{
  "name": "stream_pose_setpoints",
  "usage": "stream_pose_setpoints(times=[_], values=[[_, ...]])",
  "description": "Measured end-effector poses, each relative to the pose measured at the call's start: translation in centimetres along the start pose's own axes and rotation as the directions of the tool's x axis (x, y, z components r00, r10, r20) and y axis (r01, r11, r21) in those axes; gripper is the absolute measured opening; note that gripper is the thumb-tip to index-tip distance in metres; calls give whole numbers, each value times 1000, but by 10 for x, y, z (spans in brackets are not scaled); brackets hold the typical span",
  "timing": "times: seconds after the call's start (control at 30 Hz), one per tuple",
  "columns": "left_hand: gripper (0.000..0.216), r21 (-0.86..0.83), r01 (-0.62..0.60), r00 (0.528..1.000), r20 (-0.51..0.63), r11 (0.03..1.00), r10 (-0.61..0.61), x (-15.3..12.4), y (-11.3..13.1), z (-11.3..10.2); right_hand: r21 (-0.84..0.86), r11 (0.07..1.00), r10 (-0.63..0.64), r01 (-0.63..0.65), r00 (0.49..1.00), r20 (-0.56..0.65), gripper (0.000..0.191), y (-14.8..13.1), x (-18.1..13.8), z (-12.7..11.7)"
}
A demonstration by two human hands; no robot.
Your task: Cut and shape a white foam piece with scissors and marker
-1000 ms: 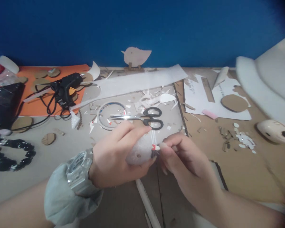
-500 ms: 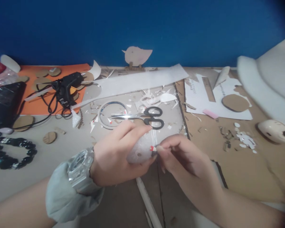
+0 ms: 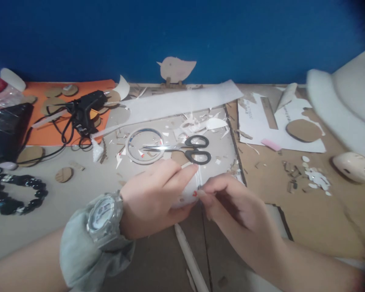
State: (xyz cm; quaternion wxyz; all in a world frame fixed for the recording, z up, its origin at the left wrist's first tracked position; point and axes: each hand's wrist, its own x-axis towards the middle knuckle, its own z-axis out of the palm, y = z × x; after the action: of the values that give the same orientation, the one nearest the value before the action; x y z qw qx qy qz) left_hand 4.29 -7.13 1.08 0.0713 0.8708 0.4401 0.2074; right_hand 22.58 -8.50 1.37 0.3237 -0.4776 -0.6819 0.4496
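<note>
My left hand is closed around a rounded white cut-out that has a small dark dot near its lower edge. Much of that piece is hidden behind the fingers. Against its right edge lies a tiny red paper bit. My right hand pinches thumb and forefinger together at this bit, touching it. Just beyond both hands are black-handled scissors, blades apart slightly and pointing left, lying across a roll of clear tape. Below the hands a white pen-like stick lies slanted.
Farther left, a black glue gun rests on orange paper with cardboard discs. A beaded bracelet lies nearer. A bird cut-out stands by the blue wall. A long white strip, paper scraps and a white sheet cover the back.
The white cut-out has tilted slightly in my left hand, and less of it shows. My right fingertips have shifted a little left over the red bit, covering its white part.
</note>
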Motion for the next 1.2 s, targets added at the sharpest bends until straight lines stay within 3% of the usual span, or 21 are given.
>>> stream_pose_setpoints(times=[0.2,0.4,1.2], values=[[51,-128,41,994,-91,991,-53,1,-4,0,13,1000,-19,21,995,-96,18,1,1,-1],[48,-159,31,995,-87,987,-45,2,-3,-2,85,994,74,-72,997,-17,25,2,1,-1],[49,-171,58,995,-65,984,-70,3,-3,0,150,978,132,-144,988,86,26,7,0,1]])
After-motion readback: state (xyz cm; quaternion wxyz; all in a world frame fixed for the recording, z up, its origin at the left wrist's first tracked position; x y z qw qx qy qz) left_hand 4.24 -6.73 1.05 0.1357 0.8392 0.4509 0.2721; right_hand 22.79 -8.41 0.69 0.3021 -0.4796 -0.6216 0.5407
